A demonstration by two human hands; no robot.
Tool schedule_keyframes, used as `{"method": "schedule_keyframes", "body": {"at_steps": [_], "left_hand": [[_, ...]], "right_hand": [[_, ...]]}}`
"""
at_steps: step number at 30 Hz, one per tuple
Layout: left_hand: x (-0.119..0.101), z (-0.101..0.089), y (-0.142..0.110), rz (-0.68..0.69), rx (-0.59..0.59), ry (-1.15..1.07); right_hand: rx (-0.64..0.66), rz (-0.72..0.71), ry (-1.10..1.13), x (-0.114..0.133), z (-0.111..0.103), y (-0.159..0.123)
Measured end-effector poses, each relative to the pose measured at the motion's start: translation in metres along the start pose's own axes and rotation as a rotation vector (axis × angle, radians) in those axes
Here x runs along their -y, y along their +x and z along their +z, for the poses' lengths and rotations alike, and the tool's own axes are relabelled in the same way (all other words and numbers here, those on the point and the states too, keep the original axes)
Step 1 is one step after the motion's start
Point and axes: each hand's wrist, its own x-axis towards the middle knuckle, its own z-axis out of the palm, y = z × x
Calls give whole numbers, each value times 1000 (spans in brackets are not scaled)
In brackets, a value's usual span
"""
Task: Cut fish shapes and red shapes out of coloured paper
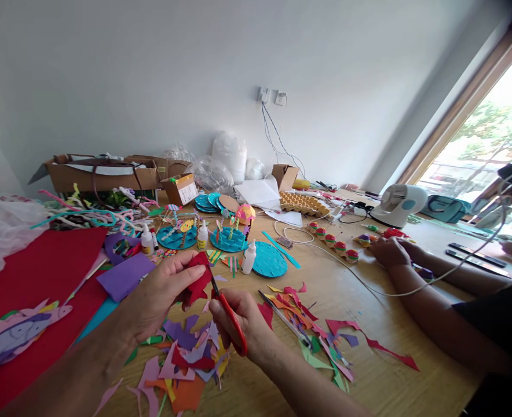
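Observation:
Pinched between the thumb and fingers of my left hand (169,289) is a small piece of red paper (198,284) with a cut, irregular outline. My right hand (242,318) grips a pair of scissors (233,325) by the red handles. The dark blades point up and lie against the right edge of the red paper. Below both hands, colourful paper scraps (190,347) are strewn over the wooden table (325,394). A pen (284,318) lies right of my right hand among more scraps.
White glue bottles (249,258) and a blue disc (270,259) stand ahead, beside decorated blue discs (229,240). Red sheets (43,263) and paper fish shapes (17,336) lie left. At right, a co-worker's hands (390,252) are near painted egg-carton cups (331,240); a white cable (381,294) crosses there.

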Motion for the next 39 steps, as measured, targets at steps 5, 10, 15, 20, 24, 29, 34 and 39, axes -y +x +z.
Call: {"method": "schedule_keyframes", "body": {"at_steps": [5,10,15,20,24,29,34,39], "left_hand": [[1,1,0,30,-2,15],[2,0,-1,38,-7,16],[4,1,0,45,4,14],[7,-1,1,45,31,11],[7,-3,3,23,41,10],[2,-3,2,12,58,28],[-2,-5,0,1,77,62],[3,-9,4,25,57,140]], "right_hand": [[5,-22,2,-5,-1,1],[1,-21,-6,-6,-1,1],[4,-25,2,-3,0,1],[5,-12,15,-3,-1,1],[9,-29,14,-4,-2,2],[7,-39,-15,-4,-2,2],[6,-20,-44,-4,-3,2],[-4,-43,-62,-5,-5,4]]}}
